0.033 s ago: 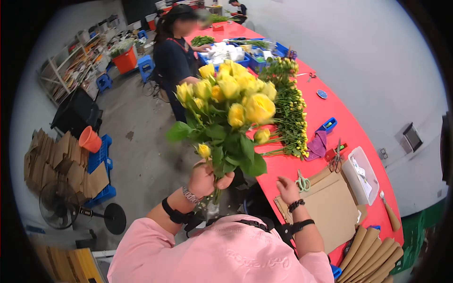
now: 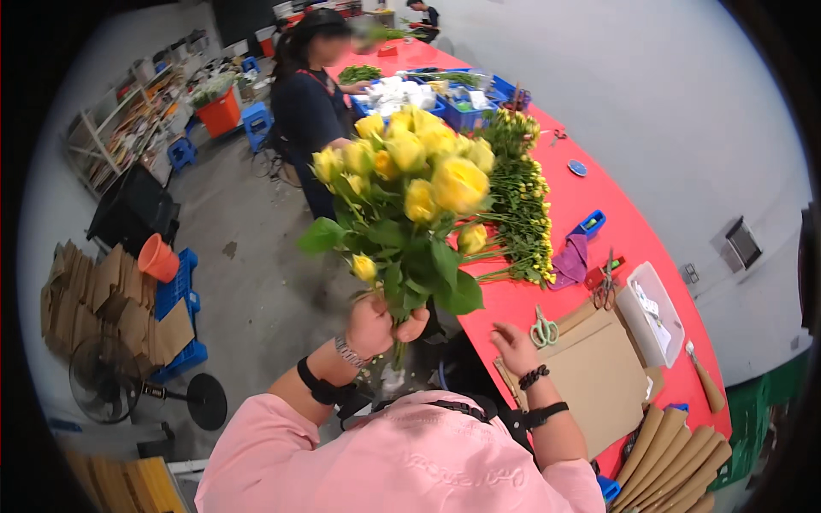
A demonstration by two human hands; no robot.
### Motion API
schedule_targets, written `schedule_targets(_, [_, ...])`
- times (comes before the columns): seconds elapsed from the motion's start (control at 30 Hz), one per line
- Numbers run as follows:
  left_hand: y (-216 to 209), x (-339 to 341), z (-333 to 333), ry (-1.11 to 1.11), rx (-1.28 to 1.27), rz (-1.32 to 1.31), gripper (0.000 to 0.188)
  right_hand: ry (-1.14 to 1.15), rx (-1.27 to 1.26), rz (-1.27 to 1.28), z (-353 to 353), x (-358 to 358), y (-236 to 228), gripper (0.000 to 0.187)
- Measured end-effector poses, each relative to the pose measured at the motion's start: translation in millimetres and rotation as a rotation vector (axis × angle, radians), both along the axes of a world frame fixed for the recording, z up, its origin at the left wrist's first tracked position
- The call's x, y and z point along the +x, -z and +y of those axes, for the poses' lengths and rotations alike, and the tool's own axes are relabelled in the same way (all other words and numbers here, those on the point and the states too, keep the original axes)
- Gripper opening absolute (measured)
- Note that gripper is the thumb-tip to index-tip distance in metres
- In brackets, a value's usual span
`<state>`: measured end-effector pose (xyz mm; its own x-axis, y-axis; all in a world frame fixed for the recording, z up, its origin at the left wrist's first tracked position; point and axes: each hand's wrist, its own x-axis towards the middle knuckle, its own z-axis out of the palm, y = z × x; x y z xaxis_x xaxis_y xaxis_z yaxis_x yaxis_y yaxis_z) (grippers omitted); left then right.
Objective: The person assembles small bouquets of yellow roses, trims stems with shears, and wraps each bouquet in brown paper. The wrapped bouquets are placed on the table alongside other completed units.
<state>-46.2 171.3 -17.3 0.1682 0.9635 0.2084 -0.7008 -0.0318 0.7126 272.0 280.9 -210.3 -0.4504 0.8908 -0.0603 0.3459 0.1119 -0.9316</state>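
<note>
A bunch of yellow roses (image 2: 406, 158) stands upright in front of me, with broad green leaves below the blooms. My left hand (image 2: 374, 327) is closed around its stems, and the stem ends show beneath the fist. My right hand (image 2: 516, 350) hovers by the near edge of the red table (image 2: 560, 192), fingers loosely bent and apart, nothing visible in it. Nearest to it are green-handled scissors (image 2: 544, 328) and a stack of brown paper sheets (image 2: 599, 376). Beyond the bunch, a row of small yellow flowers on green stems (image 2: 523, 214) lies along the table.
Across the table are dark scissors (image 2: 605, 286), a white bin (image 2: 650, 312), a purple cloth (image 2: 571, 259) and rolled brown paper (image 2: 676, 457). Blue crates (image 2: 466, 115) stand farther back. A person in dark clothes (image 2: 308, 107) stands at the left side. A fan (image 2: 104, 380) is at lower left.
The view has shifted slightly, so the table things and the bunch sit a little farther left. My left hand keeps its hold; the right fingers look a little more spread.
</note>
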Motion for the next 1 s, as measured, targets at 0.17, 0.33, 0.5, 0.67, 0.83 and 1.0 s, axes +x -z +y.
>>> schedule_targets(0.17, [6, 56, 57, 0.268, 0.123, -0.151, 0.064, -0.195, 0.047, 0.221, -69, -26, -135, 0.046])
schedule_targets(0.33, [30, 138, 88, 0.463, 0.155, -0.258, 0.068, -0.035, 0.171, 0.159, -93, 10, -166, 0.035])
schedule_targets(0.5, [43, 224, 86, 0.45, 0.056, 0.062, 0.059, 0.35, 0.152, 0.234, -133, 77, -149, 0.023])
schedule_targets(0.67, [131, 321, 62, 0.45, 0.297, 0.434, 0.04, 0.61, 0.206, 0.124, -178, 171, -119, 0.019])
schedule_targets(0.83, [171, 422, 49, 0.304, 1.032, 0.702, 0.042, 0.842, 0.198, 0.307, -240, 266, -90, 0.019])
schedule_targets(1.0, [198, 467, 39, 0.688, 1.23, 1.542, 0.05, 0.903, 0.026, 0.456, -285, 336, -90, 0.026])
